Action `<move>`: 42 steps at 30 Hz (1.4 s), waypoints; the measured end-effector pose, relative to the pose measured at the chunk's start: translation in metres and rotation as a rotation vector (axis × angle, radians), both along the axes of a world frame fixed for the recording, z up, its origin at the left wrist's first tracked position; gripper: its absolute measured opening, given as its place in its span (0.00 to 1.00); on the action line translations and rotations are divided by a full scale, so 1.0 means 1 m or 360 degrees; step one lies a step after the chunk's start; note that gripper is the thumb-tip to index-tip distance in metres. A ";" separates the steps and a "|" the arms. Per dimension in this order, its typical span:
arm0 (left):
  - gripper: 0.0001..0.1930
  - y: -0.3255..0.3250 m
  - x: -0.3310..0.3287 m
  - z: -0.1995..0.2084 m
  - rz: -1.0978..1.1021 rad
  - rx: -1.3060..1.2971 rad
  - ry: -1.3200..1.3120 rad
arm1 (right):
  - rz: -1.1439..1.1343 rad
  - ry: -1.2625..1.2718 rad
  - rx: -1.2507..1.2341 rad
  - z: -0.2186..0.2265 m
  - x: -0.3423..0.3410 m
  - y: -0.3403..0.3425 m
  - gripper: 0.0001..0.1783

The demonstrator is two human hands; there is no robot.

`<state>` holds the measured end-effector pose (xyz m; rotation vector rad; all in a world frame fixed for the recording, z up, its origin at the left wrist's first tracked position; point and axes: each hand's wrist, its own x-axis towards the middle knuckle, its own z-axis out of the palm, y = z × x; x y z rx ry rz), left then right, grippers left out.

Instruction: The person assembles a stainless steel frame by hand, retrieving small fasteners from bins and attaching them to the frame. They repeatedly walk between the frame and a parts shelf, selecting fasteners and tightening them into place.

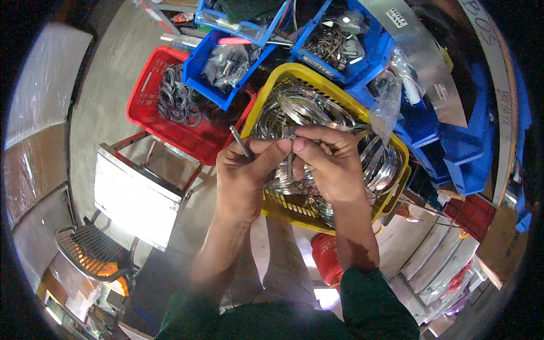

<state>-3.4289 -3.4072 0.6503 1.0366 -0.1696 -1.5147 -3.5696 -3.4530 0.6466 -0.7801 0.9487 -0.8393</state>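
My left hand (245,173) grips a thin grey metal tool (239,140) that sticks up past the knuckles, and its thumb and fingertips also pinch a shiny metal hose clamp (290,136). My right hand (327,164) pinches the same clamp from the other side, fingertips meeting those of the left. Both hands hover over a yellow plastic basket (283,73) heaped with several shiny metal clamp bands (317,110). How the tool meets the clamp is hidden by the fingers.
A red basket (148,73) of darker metal rings sits to the left. Blue bins (198,62) with bagged parts stand behind. A white box frame (133,198) lies lower left, a red can (326,252) under the yellow basket, and metal sheet (419,51) at the back right.
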 end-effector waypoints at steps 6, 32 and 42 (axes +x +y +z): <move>0.08 -0.014 -0.009 0.005 -0.0278 0.0297 -0.0276 | -0.0264 0.0304 0.0139 0.013 -0.020 0.008 0.13; 0.23 -0.317 -0.077 -0.150 -0.0996 -0.0163 -0.2134 | -0.1460 0.0323 0.0678 0.057 -0.107 0.320 0.11; 0.15 -0.050 -0.007 -0.062 -0.0645 -0.0459 -0.0643 | -0.1664 0.0392 0.0647 0.078 -0.131 0.462 0.07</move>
